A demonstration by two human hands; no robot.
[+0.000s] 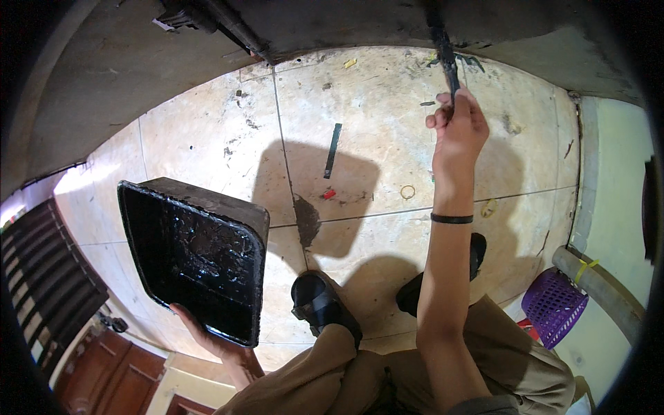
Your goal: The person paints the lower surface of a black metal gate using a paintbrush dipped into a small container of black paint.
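Black paint fills the tray (pixel 197 259), gripped underneath by the left hand (pixel 207 339). Above the tray, the right hand (pixel 458 128) pinches what seems a brush (pixel 445 52). Short steady strokes and a level tray would suit best.

A dirty tiled floor (pixel 387 104) carries a dark flat strip (pixel 333 150), a small red scrap (pixel 328 194), a yellowish ring (pixel 408 191) and a dark smear (pixel 306 220); a purple plastic basket (pixel 553 306) stands beside a grey pipe (pixel 603 289)
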